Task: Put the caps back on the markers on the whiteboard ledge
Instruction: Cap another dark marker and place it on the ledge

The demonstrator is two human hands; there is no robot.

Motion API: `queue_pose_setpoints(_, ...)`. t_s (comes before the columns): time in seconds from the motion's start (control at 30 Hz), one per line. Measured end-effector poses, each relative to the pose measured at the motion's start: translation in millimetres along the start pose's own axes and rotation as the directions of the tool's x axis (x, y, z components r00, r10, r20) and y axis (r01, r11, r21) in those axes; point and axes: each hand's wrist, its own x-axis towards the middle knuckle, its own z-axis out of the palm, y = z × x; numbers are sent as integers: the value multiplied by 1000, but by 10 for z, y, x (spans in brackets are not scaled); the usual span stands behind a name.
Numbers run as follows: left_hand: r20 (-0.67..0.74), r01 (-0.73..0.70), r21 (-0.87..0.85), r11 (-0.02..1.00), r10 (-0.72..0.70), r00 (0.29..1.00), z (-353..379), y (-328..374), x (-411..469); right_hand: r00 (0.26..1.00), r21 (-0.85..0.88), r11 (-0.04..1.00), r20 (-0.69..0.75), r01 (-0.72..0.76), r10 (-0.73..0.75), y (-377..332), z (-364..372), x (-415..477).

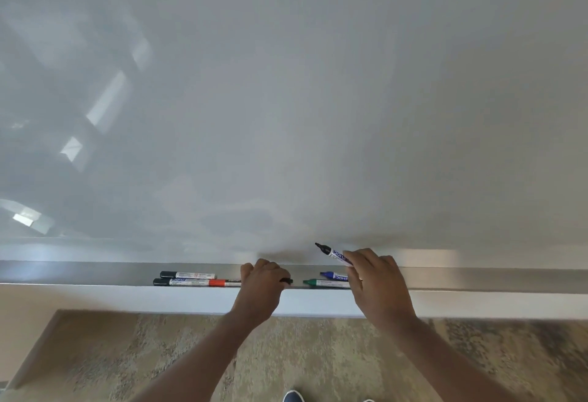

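Observation:
My right hand (374,277) holds an uncapped black-tipped marker (332,252) above the metal whiteboard ledge (95,272), tip pointing up and left. My left hand (262,280) is closed over the ledge, with a small black cap (286,281) sticking out of its fingers. On the ledge to the left lie two black-capped markers (187,275) and a red-capped marker (222,283). To the right, a blue-capped marker (334,276) and a green-capped marker (321,282) lie partly under my right hand.
The glossy whiteboard (286,99) fills the upper view, with window reflections at the left. Below the ledge runs a white wall strip (127,298), then patterned carpet (159,354). A dark blue shoe (293,396) shows at the bottom edge.

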Motion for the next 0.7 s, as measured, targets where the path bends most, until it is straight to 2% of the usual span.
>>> queue_pose_setpoints(0.07, -18, 70, -246, 967, -76, 997, -83, 107, 9, 999, 113, 993, 36, -44, 40, 24, -95, -49)
queue_pose_setpoints(0.1, -17, 98, -386, 917, -113, 993, -136, 157, 12, 997, 170, 984, 51, -61, 53, 36, -144, -72)
queue_pose_setpoints(0.2, 4, 112, -681, 723, -150, 989, -318, 314, -22, 997, 339, 939, 62, -54, 35, 52, -307, -120)
queue_pose_setpoints(0.3, 47, 143, -859, 491, -203, 978, -487, 488, -65, 999, 405, 914, 51, -18, -3, 36, -455, -160)
queue_pose_setpoints(0.37, 74, 161, -910, 383, -233, 970, -565, 592, -90, 998, 411, 912, 58, -13, -12, 26, -513, -198)
queue_pose_setpoints(0.43, 87, 165, -931, 327, -239, 967, -613, 694, -110, 998, 423, 906, 63, -13, -15, 21, -566, -230)
queue_pose_setpoints(0.57, 90, 153, -946, 287, -222, 971, -688, 875, -127, 998, 452, 892, 57, -7, -21, 46, -671, -271)
queue_pose_setpoints(0.7, 91, 145, -945, 292, -192, 977, -741, 1017, -119, 998, 456, 890, 65, -17, -14, 113, -742, -311)
